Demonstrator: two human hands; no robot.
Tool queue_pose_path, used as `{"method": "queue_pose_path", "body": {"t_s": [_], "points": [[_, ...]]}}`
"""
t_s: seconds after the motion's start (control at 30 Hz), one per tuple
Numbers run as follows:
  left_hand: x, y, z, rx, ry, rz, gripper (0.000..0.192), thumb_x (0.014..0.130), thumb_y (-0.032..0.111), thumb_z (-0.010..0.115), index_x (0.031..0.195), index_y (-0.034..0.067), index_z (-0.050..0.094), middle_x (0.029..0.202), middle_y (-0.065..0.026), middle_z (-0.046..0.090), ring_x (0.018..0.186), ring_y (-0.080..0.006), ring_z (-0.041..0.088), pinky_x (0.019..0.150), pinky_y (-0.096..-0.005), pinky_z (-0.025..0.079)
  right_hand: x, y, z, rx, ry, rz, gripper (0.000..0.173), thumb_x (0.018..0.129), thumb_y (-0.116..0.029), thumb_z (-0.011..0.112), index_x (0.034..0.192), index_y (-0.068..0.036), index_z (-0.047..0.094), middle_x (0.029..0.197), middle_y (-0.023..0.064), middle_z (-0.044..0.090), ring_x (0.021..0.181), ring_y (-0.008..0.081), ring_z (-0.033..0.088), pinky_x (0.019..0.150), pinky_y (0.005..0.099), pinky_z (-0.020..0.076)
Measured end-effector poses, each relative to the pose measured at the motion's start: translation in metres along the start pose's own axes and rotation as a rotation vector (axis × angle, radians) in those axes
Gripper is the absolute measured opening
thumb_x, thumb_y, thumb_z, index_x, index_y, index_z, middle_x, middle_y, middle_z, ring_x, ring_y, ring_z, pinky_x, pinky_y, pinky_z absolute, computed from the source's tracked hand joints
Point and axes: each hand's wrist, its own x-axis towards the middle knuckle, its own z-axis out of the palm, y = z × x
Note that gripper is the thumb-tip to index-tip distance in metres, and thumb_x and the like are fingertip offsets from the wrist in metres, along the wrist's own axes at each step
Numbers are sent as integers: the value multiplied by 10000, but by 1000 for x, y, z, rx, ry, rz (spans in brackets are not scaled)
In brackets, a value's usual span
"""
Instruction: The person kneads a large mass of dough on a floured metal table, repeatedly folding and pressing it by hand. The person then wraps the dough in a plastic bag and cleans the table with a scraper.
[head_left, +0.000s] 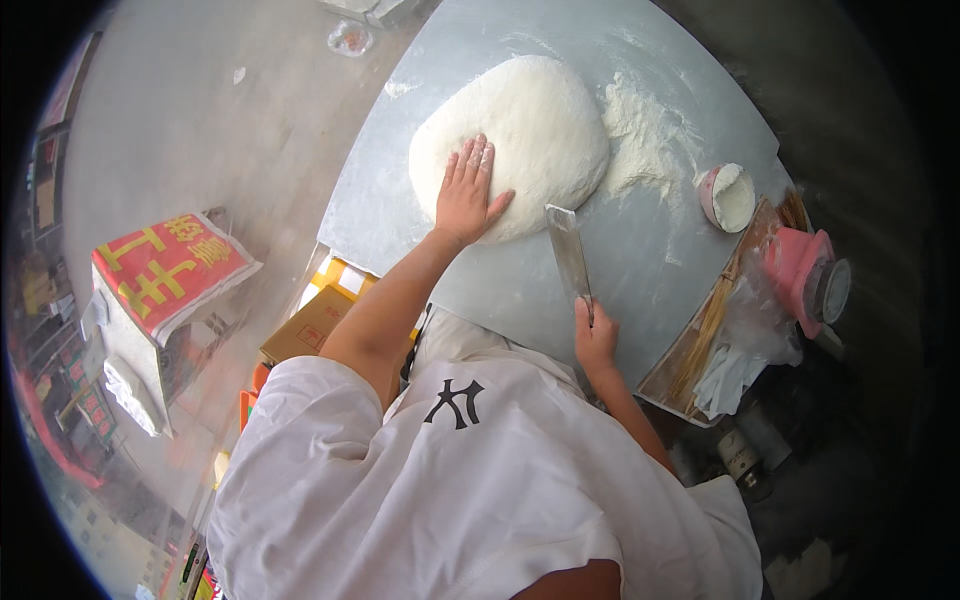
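A large, smooth mound of white dough (525, 127) lies on the grey metal-topped table (495, 285). Resting palm down on its near left part is my left hand (469, 191), fingers slightly apart and dusted with flour. My right hand (598, 337) grips the handle of a long flat-bladed knife or scraper (570, 247). The tip of that blade, whitish with flour, is at the dough's near right edge; whether it touches I cannot tell. Loose flour (645, 139) is spread on the tabletop to the right of the dough.
At the table's right edge stands a pink bowl of flour (731, 199). Beyond it are a straw brush (705, 337), a pink scale (799, 277) and clear plastic bags (757, 322). To the left sit a cardboard box (307, 322) and a stand with a red printed cover (172, 262).
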Motion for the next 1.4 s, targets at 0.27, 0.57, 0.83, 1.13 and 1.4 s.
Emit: {"method": "queue_pose_path", "body": {"t_s": [0.27,0.57,0.83,1.13,1.4], "points": [[-52,-29,5,67,-6,-63,761,980,474,411,1520,-8,177,1605,-166,138,1493,-308,88,1211,-454,76,-20,7,-1,-19,7,2,294,959,-284,580,964,-3,664,707,187,639,597,351,622,574,405,483],[-101,-62,-1,-243,171,-431,643,995,354,460,1501,12,259,1568,-172,255,1455,-348,215,1183,-446,193,-52,89,-10,363,209,703,514,956,-452,577,730,9,569,512,58,488,370,164,462,358,326,373],[61,-2,-22,-168,280,40,558,994,322,464,1464,40,358,1530,-149,351,1437,-340,267,1156,-469,224,-64,181,-34,291,369,898,590,898,-515,639,928,69,555,644,83,565,529,180,572,481,296,482],[49,14,21,118,170,118,603,984,370,477,1489,70,344,1548,-97,344,1457,-290,249,1176,-496,155,-40,298,-154,213,846,486,521,814,-377,754,1063,39,563,1038,182,578,917,312,605,801,426,499],[28,226,37,-301,40,369,420,909,134,604,1318,63,538,1328,-115,569,1336,-351,419,1085,-450,328,34,352,-336,892,1139,600,542,817,-333,766,1085,105,594,1209,170,543,1053,273,562,852,353,485]]}}
